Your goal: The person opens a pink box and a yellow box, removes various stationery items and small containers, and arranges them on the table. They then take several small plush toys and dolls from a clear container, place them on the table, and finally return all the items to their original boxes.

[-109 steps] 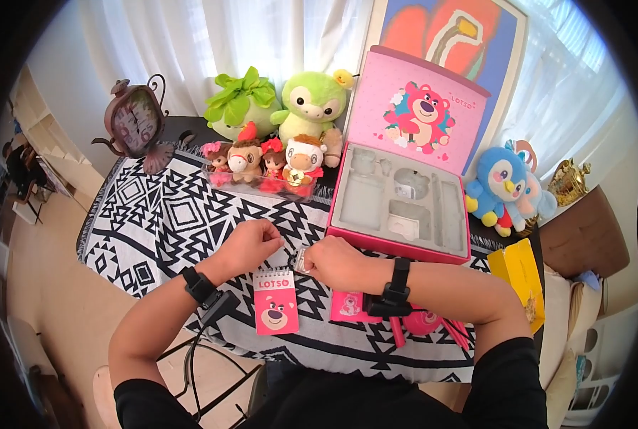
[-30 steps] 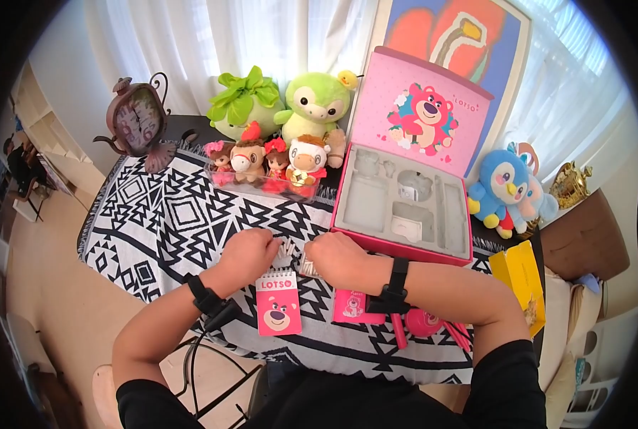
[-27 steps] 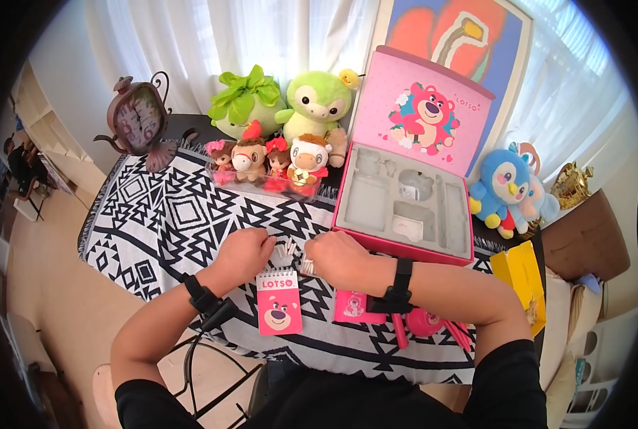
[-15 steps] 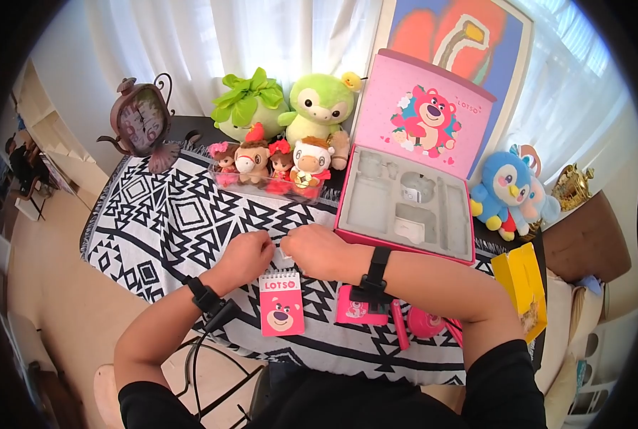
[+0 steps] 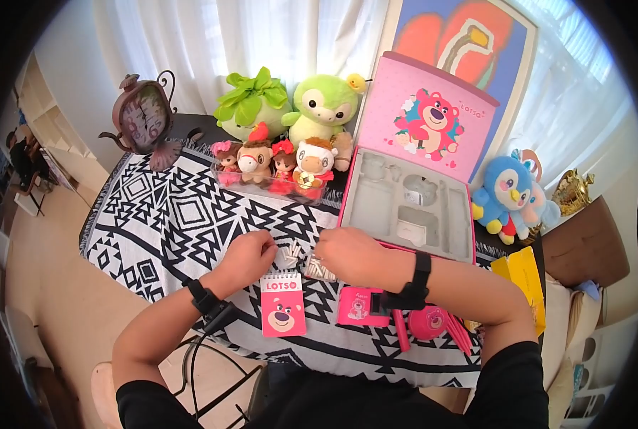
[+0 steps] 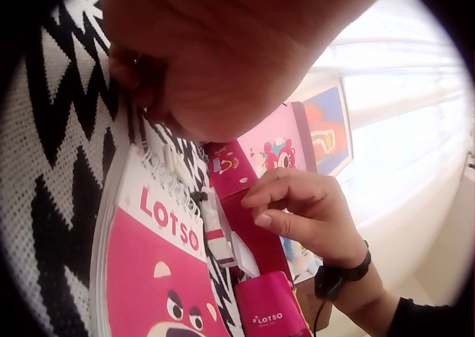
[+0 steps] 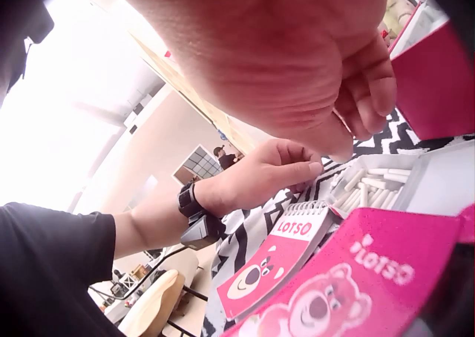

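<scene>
In the head view, a loose pile of small white sticks (image 5: 290,254) lies beside my left hand (image 5: 251,256). Its thumb and fingertips are drawn together at the pile's left edge; I cannot tell whether they pinch anything. More white sticks (image 7: 371,187) fill a clear plastic case (image 7: 407,165) in the right wrist view. My right hand (image 5: 347,254) hovers over this case with loosely bent fingers. From the left wrist, thumb and index of that right hand (image 6: 304,207) stand apart, with nothing visible between them. A pink LOTSO spiral notepad (image 5: 283,311) lies just below the left hand.
Behind the right hand stands an open pink LOTSO box (image 5: 405,207) with a grey moulded insert. A pink pouch (image 5: 355,304), pink round item (image 5: 427,322) and yellow box (image 5: 522,286) lie to the right. Plush toys (image 5: 319,107) and a clock (image 5: 144,121) line the back.
The right hand reached left over the pile half a second ago and is now back over the case. The pile beside the left hand was not visible 3.6 seconds ago.
</scene>
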The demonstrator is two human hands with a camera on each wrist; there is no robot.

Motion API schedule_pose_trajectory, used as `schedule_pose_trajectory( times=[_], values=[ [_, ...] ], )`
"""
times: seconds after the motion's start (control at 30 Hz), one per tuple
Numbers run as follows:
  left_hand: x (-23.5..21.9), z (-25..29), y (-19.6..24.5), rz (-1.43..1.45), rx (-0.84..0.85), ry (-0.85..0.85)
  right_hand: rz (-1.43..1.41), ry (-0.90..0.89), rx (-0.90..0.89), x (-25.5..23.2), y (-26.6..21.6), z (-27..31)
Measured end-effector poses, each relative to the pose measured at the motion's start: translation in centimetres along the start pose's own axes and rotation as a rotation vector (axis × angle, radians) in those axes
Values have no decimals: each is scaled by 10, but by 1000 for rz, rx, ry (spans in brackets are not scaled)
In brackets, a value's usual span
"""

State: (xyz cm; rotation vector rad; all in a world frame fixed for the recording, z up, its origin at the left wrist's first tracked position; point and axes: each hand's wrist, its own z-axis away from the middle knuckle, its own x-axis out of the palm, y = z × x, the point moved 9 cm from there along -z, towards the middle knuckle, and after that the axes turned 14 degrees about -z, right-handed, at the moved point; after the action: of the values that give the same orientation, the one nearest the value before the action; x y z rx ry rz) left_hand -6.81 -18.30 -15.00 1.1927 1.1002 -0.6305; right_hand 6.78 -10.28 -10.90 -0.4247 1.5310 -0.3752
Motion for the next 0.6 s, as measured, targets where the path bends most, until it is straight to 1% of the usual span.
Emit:
schedule_pose_trajectory(
  times=[0.07, 0.1, 0.17, 0.2, 0.27, 0.3, 0.4, 0.47, 0.53, 0.6],
  values=[
    [-4, 5, 7, 16, 9, 57, 112, -58, 104, 4, 7, 13],
    [-3, 8, 12, 15, 12, 53, 109, -56, 107, 4, 4, 17],
    [-3, 14, 34, -6, 117, 95, 115, -92, 221, 4, 6, 25],
    [-2, 15, 40, -10, 119, 95, 114, -88, 221, 5, 4, 28],
    [5, 19, 61, -93, 247, 57, 93, -99, 292, 6, 7, 32],
    [4, 21, 68, -119, 283, 93, 93, -96, 291, 5, 8, 33],
    [4, 21, 76, -152, 311, 93, 74, -100, 284, 5, 13, 41],
    [7, 18, 76, -146, 309, 79, 62, -59, 257, 4, 16, 44],
    [11, 15, 75, -139, 306, 68, 47, -60, 274, 2, 17, 46],
    [16, 15, 79, -125, 358, 58, 32, -66, 289, 3, 20, 48]
  ],
)
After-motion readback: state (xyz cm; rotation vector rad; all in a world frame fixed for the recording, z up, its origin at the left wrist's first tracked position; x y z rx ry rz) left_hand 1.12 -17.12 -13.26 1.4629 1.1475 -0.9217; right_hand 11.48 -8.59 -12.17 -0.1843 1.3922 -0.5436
